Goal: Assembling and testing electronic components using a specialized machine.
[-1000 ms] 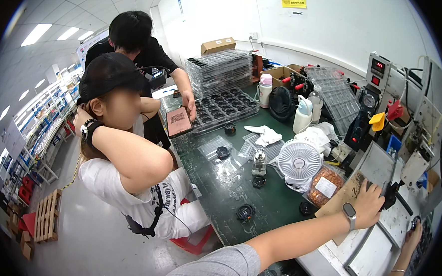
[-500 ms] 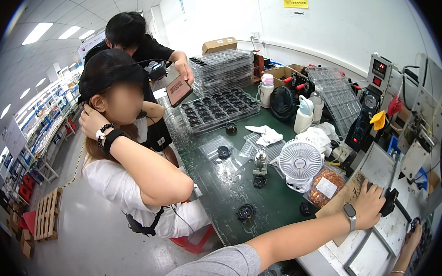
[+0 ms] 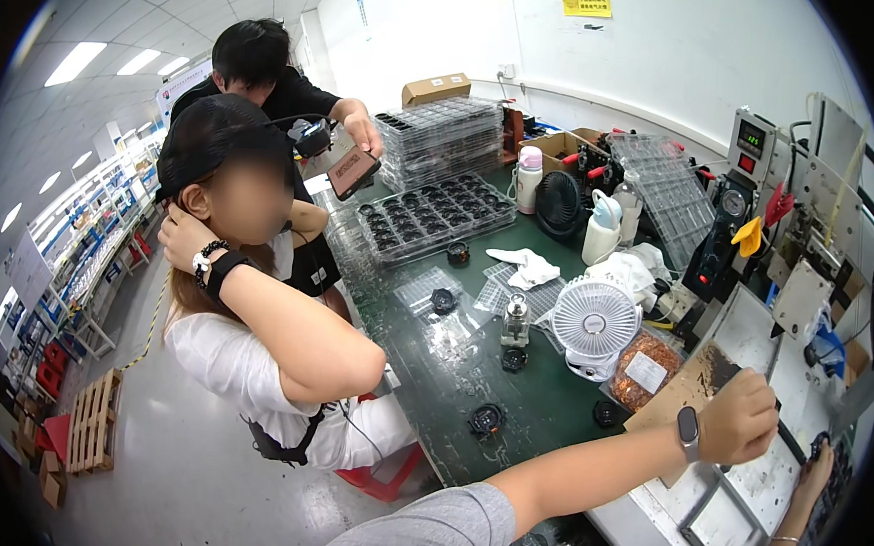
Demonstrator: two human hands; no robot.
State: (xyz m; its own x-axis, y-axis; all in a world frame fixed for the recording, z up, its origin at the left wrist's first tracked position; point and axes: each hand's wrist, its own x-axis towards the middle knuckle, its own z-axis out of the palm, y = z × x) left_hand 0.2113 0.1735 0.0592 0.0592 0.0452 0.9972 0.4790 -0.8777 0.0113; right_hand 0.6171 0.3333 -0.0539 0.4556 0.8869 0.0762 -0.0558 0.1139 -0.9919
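Note:
My left hand (image 3: 741,417), with a grey band watch (image 3: 688,425) on the wrist, is closed in a fist-like curl above the light metal bench of a machine. Whatever its fingers hold, if anything, is hidden. A piece of brown cardboard (image 3: 669,402) with dark smudges lies under and beside it. At the right rim my right hand (image 3: 814,481), a thin bracelet on its wrist, is closed on a small black part (image 3: 820,443). Above both hands stands the machine's metal press head (image 3: 803,295).
On the green table (image 3: 417,371) sit several black round parts (image 3: 487,418), a white fan (image 3: 595,321), a glass bottle (image 3: 516,320), a bag of copper-coloured bits (image 3: 640,365) and a filled clear tray (image 3: 435,217). A seated person (image 3: 256,333) is at the left; another person holds a phone (image 3: 352,172).
My left hand has curled closed; the black piece beside its fingers no longer shows. The machine's display turned from red to green, and its press head sits differently. The phone tilted slightly.

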